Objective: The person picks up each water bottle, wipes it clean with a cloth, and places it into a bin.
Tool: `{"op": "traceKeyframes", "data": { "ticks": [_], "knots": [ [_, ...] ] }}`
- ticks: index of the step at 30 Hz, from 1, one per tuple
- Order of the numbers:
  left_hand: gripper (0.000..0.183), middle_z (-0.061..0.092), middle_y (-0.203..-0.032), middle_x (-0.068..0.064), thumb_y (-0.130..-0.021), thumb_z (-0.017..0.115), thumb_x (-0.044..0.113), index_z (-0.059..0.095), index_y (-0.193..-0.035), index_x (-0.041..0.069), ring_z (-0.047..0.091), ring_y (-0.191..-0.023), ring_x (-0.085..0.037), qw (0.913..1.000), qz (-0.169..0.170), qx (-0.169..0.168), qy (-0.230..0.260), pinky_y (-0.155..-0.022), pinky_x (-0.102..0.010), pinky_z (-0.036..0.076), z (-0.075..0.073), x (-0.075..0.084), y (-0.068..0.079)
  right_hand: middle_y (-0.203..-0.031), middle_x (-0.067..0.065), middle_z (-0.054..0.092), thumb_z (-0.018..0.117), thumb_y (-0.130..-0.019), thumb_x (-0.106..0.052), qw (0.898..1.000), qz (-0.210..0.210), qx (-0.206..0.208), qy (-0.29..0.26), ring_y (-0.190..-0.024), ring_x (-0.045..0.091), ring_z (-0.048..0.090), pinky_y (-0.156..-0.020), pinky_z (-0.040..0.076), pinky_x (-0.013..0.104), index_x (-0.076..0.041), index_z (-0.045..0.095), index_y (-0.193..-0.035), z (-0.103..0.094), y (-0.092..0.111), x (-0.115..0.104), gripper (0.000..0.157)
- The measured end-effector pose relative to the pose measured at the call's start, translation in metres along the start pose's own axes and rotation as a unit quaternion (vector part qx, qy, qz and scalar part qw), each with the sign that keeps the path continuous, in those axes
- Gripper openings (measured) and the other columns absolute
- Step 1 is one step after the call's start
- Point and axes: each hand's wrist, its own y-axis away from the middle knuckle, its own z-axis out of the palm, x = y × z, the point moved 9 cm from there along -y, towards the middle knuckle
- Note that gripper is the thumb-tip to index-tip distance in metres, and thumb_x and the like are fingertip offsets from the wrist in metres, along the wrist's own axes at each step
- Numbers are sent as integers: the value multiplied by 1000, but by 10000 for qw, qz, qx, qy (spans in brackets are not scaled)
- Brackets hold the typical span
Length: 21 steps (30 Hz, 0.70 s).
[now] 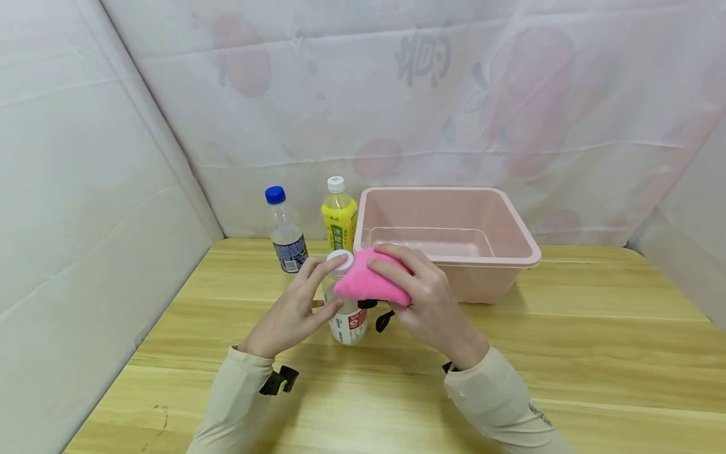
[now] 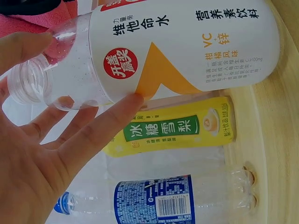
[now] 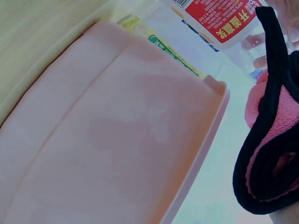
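My left hand (image 1: 286, 318) holds a clear plastic bottle (image 1: 348, 328) by its upper part. One finger lies at the white cap (image 1: 339, 260), and the thumb reaches along the side by the white label (image 2: 187, 51). The bottle stands upright on the table. In my right hand (image 1: 428, 299) is a folded pink plush cloth (image 1: 371, 280) with black edging (image 3: 273, 70), gripped from above beside the bottle's neck. A black loop (image 1: 384, 320) dangles below it. The cloth overlaps the bottle in the head view, and whether they touch I cannot tell.
A pink plastic basin (image 1: 488, 280) stands behind and right of the hands. Further back are a yellow-labelled bottle (image 1: 340, 221) against the basin's left side and a blue-capped bottle (image 1: 291, 252). Printed white fabric (image 1: 317, 94) walls off the wooden table (image 1: 595, 353).
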Motion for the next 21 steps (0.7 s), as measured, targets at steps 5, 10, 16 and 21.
{"op": "traceKeyframes", "data": {
  "ticks": [5, 10, 16, 21],
  "knots": [
    [66, 44, -131, -17, -94, 68, -4, 39, -152, 8, 56, -118, -34, 10000, 16, -2, 24, -76, -28, 61, 1, -1, -1, -124, 21, 64, 65, -67, 23, 9997, 14, -236, 58, -113, 40, 62, -94, 55, 54, -2, 75, -111, 3, 1, 1, 52],
    [66, 44, -130, -16, -94, 67, -6, 38, -152, 8, 55, -120, -35, 10000, -16, 6, 22, -76, -31, 61, 1, -2, -1, -116, 15, 65, 62, -63, 22, 9964, 94, -769, 341, -103, 33, 64, -83, 60, 47, -6, 76, -104, 10, 3, 2, 51],
    [68, 44, -130, -16, -93, 69, -4, 38, -152, 10, 55, -119, -34, 9999, -115, 29, -77, -75, -30, 61, 1, -3, -1, -107, 7, 65, 62, -61, 20, 9815, 485, -1767, 554, -91, 25, 63, -73, 58, 40, -11, 74, -93, 23, 11, 10, 47],
    [68, 43, -131, -16, -94, 69, -2, 37, -153, 11, 54, -122, -36, 9997, -244, -3, -56, -76, -31, 61, 2, -2, -1, -103, 1, 65, 70, -64, 16, 9261, 1040, -3562, 679, -84, 21, 61, -71, 56, 38, -13, 77, -98, 59, 40, 19, 45]
  ]
}}
